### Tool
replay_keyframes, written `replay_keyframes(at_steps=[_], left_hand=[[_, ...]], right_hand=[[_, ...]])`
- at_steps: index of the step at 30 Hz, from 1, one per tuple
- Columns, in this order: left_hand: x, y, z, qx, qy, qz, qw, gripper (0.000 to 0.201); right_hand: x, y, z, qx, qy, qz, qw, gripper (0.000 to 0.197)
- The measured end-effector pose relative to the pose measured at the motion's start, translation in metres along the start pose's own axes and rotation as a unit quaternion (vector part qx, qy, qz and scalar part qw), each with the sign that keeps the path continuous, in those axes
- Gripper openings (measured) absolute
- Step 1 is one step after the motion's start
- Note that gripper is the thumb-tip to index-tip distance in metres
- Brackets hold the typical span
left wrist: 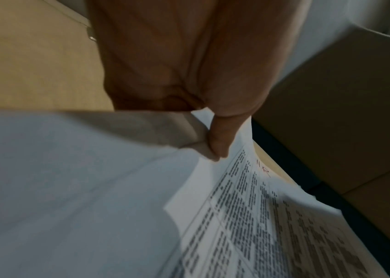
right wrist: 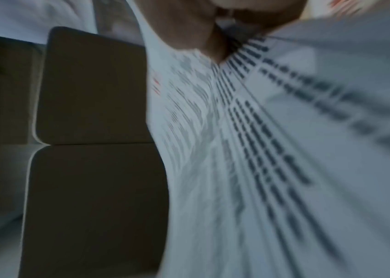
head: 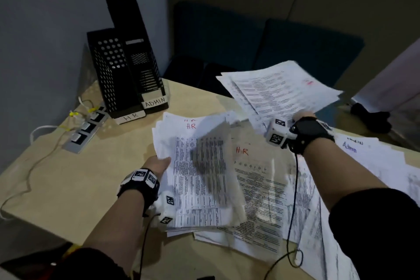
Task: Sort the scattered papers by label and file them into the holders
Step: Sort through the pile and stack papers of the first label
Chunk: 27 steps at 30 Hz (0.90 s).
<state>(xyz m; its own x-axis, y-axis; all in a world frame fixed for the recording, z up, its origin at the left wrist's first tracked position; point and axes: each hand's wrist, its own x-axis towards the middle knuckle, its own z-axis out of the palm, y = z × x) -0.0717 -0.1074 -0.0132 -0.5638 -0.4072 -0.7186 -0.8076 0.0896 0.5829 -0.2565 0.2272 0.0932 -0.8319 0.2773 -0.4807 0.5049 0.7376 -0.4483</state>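
So the left hand [head: 159,163] has a stack of printed sheets [head: 200,173] pinched at its left edge, thumb [left wrist: 222,139] on top and the fingers tucked underneath, which the left wrist view shows pretty clearly. The top sheet has "HR" in red at its head. That HR stack sits around the middle of the desk [head: 68,188], partly lifted off the other paper.

The right hand [head: 304,118] is raised over the far edge of the desk, gripping a second bundle of sheets [head: 281,88] that fans out away from the person. There's a red mark near its far corner, too blurry to read. The right wrist view is smeared, but the thumb and fingers are closed on the paper.

More loose sheets [head: 261,188] are spread flat between the two arms, one of them also marked "HR" in red. Over by the right edge there's a sheet with "Admin" in blue [head: 350,148].

Two black mesh holders stand upright side by side at the far left corner: the HR holder [head: 113,79] in front and the ADMIN holder [head: 141,57] just beside it. A power strip [head: 86,129] with cables lies along the left edge.
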Motion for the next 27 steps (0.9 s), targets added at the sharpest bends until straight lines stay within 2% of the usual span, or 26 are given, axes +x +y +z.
replay_keyframes(at_steps=[2,5,9,11,13,17,19,21,25,27], left_hand=[[-0.002,0.001,-0.002,-0.032,-0.019,0.0,0.999,0.075],[-0.007,0.0,-0.003,-0.161,-0.043,-0.005,0.986,0.079],[-0.006,-0.004,-0.002,-0.287,-0.095,0.016,0.953,0.043],[-0.004,-0.005,-0.006,-0.278,-0.113,0.022,0.954,0.05],[0.004,-0.014,-0.01,-0.279,-0.122,0.005,0.952,0.074],[-0.002,-0.017,-0.006,-0.245,-0.142,-0.004,0.959,0.082],[-0.003,-0.018,-0.003,-0.199,-0.116,0.005,0.973,0.093],[-0.002,-0.018,0.0,-0.156,-0.105,0.018,0.982,0.105],[0.002,-0.02,-0.001,-0.086,-0.044,0.0,0.995,0.093],[0.006,-0.022,-0.002,-0.079,-0.043,0.032,0.995,0.074]], right_hand=[[0.003,0.004,0.014,-0.01,-0.026,-0.028,0.999,0.033],[-0.019,0.004,0.045,0.014,-0.08,-0.057,0.995,0.034],[-0.041,0.012,0.101,0.028,-0.107,-0.085,0.99,0.031],[-0.051,0.009,0.129,0.058,-0.1,-0.091,0.989,0.026],[-0.061,0.004,0.15,0.08,-0.082,-0.077,0.99,0.029],[-0.074,0.008,0.18,0.11,-0.04,0.001,0.993,0.077],[-0.08,0.016,0.19,0.1,-0.055,0.008,0.993,0.087],[-0.088,0.026,0.197,0.086,-0.098,-0.023,0.991,0.092],[-0.101,0.037,0.199,-0.037,-0.149,-0.145,0.978,0.089],[-0.098,0.037,0.192,-0.053,-0.135,-0.154,0.977,0.082]])
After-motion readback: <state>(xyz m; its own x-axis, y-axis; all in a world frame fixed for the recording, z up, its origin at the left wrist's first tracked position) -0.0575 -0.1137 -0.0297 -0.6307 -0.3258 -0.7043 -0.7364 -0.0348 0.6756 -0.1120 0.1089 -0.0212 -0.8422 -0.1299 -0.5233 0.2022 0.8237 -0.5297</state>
